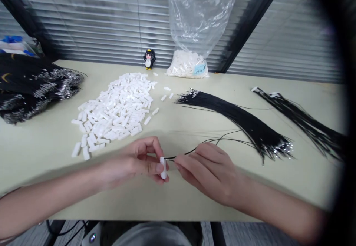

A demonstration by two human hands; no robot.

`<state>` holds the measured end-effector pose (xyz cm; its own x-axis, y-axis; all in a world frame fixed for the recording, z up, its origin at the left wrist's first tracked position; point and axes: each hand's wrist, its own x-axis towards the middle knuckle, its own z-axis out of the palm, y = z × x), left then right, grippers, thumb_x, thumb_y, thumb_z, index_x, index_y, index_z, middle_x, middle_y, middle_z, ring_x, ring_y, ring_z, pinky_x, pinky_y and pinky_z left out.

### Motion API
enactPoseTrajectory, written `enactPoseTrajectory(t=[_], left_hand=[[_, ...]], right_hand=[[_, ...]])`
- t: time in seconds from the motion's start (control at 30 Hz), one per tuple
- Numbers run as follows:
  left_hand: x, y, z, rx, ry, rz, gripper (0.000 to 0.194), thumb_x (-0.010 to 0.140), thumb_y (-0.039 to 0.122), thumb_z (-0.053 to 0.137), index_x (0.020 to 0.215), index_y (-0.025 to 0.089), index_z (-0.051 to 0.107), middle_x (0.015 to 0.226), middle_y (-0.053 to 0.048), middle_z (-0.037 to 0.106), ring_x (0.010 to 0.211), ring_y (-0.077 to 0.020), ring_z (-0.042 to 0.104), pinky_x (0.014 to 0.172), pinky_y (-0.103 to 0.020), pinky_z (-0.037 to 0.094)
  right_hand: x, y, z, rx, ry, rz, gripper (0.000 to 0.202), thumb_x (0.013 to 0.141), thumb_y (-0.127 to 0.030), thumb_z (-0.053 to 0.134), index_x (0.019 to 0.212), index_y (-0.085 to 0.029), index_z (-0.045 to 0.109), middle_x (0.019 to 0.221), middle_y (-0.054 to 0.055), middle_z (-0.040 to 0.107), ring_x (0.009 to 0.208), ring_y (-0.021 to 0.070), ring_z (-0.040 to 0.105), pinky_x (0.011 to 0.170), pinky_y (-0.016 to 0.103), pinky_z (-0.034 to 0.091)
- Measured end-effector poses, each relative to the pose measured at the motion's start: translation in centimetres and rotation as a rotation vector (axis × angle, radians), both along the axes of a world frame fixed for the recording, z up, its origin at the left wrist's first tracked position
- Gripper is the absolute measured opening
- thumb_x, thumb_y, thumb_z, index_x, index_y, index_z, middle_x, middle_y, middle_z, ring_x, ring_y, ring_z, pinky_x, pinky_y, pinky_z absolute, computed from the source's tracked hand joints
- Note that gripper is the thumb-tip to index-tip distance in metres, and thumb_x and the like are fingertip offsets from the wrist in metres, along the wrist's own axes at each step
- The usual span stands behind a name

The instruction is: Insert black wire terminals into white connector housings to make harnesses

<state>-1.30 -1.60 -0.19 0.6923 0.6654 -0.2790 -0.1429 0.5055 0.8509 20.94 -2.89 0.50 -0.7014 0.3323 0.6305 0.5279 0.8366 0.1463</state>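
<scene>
Between the fingertips and thumb of my left hand (144,160) is a white plastic connector housing (163,168), held upright. My right hand (210,170) is just to the right, its fingers pinched on a thin black wire (189,152). The wire's tip is at the upper end of the housing; more than one black strand shows there. How far any strand sits inside the housing I cannot tell. The loose wire tails run back to the right behind my right hand, toward a bundle of black wires (233,114) with bare metal ends.
A large pile of white connector housings (119,105) lies left of centre. A clear bag (189,64) of small white parts and a penguin figurine (149,59) stand at the back. Wires with white connectors (294,116) lie right; more black wire bundles (33,86) are heaped left.
</scene>
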Motion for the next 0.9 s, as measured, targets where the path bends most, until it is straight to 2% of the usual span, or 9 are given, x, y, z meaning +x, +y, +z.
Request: enactPoseTrajectory(t=[0.23,0.47,0.7,0.9], left_hand=[[-0.07,-0.02,-0.11,0.027,-0.001,-0.017,0.019,0.079,0.010,0.065,0.085,0.015,0.048,0.079,-0.005,0.066,0.078,-0.0153,0.065,0.072,-0.030,0.051],[0.16,-0.05,0.24,0.039,-0.029,0.017,0.018,0.077,0.006,0.065,0.080,0.014,0.050,0.078,-0.002,0.064,0.077,-0.0154,0.065,0.071,-0.031,0.052],[0.08,-0.15,-0.05,0.060,-0.073,0.010,0.018,0.078,0.006,0.065,0.081,0.015,0.050,0.078,-0.001,0.065,0.077,-0.0152,0.066,0.070,-0.030,0.052],[0.03,-0.06,-0.20,0.090,-0.066,-0.003,0.019,0.078,0.007,0.065,0.081,0.015,0.048,0.078,-0.003,0.066,0.075,-0.0156,0.066,0.068,-0.030,0.053]], right_hand=[[-0.43,-0.43,0.10,-0.108,0.012,-0.037,0.010,0.078,-0.016,0.060,0.086,-0.015,0.053,0.059,-0.002,0.049,0.065,0.0097,0.030,0.060,0.025,0.026],[-0.51,-0.72,0.28,-0.266,0.073,-0.035,0.005,0.082,-0.016,0.056,0.084,-0.016,0.052,0.067,-0.004,0.053,0.066,0.0085,0.032,0.063,0.024,0.029],[-0.68,-0.75,0.13,-0.268,0.097,-0.055,0.007,0.082,-0.017,0.056,0.086,-0.017,0.050,0.069,-0.005,0.056,0.066,0.0084,0.034,0.063,0.025,0.030],[-0.69,-0.99,0.36,-0.257,0.092,-0.055,0.007,0.081,-0.016,0.057,0.086,-0.017,0.051,0.064,-0.004,0.052,0.065,0.0085,0.033,0.061,0.025,0.028]])
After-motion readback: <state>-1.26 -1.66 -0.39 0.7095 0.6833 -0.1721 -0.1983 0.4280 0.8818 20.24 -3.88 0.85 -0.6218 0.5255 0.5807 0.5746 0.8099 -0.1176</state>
